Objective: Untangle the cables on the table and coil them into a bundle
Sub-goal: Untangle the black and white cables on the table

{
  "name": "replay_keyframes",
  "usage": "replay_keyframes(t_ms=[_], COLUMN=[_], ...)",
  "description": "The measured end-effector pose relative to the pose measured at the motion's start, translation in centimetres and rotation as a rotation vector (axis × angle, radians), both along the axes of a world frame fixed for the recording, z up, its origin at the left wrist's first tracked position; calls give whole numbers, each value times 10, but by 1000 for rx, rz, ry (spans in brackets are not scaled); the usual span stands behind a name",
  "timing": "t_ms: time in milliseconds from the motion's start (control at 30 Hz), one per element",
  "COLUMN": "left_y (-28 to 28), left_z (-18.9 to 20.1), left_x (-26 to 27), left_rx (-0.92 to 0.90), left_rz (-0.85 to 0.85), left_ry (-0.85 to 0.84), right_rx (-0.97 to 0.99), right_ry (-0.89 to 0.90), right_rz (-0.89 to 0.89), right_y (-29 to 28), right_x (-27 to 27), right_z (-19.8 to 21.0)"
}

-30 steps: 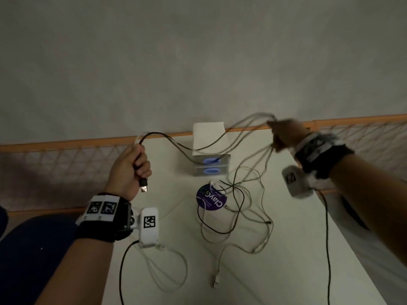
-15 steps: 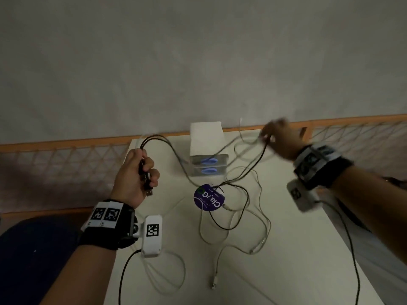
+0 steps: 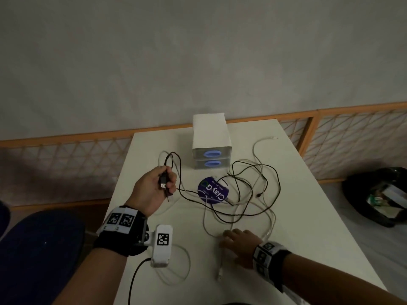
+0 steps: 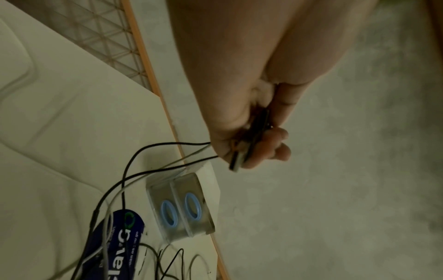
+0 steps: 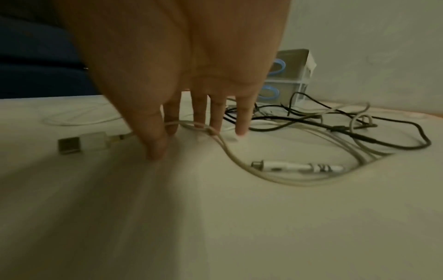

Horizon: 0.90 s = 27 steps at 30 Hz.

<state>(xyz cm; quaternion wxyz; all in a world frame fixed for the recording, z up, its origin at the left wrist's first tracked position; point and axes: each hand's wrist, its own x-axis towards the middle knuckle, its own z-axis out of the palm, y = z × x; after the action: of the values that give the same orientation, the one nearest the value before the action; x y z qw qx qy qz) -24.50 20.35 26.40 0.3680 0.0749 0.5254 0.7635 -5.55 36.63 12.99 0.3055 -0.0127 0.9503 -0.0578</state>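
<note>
My left hand (image 3: 164, 183) is raised over the white table's (image 3: 308, 227) left side. It grips the black cable's (image 3: 272, 172) USB plug (image 4: 236, 163) together with a folded loop of that cable. The rest of the black cable lies tangled with a white cable (image 3: 256, 150) across the table's middle. My right hand (image 3: 230, 238) is down near the front edge, its fingers straight and spread, fingertips (image 5: 241, 130) touching the white cable (image 5: 230, 151). That cable's USB plug (image 5: 81, 144) lies just left of the thumb, also seen near the table front (image 3: 219, 276).
A small white two-drawer box (image 3: 210, 137) with blue handles stands at the table's back. A round purple disc (image 3: 207, 190) lies under the tangle. A second white connector (image 5: 297, 167) lies to the right of my right hand. A black bin (image 3: 361, 188) sits on the floor at right.
My right hand let go of the lifted bunch of cables and came down to the table's front onto the white cable. The cables dropped onto the table. My left hand lowered slightly, still holding the black plug.
</note>
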Motion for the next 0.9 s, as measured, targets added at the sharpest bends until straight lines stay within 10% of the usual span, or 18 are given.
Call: replay_keyframes(t_ms=[367, 567, 733, 900], left_y=[3, 19, 28, 32], left_z=[-16, -14, -1, 10], left_x=[8, 13, 23, 32], left_rx=[-134, -93, -118, -181], left_rz=[-196, -220, -272, -278], left_ry=[108, 15, 31, 170], right_rx=[-428, -244, 38, -120], right_ry=[238, 259, 348, 631], right_rz=[-406, -199, 53, 25], right_y=[47, 36, 23, 19], right_x=[-40, -61, -87, -109], right_z=[132, 215, 209, 198])
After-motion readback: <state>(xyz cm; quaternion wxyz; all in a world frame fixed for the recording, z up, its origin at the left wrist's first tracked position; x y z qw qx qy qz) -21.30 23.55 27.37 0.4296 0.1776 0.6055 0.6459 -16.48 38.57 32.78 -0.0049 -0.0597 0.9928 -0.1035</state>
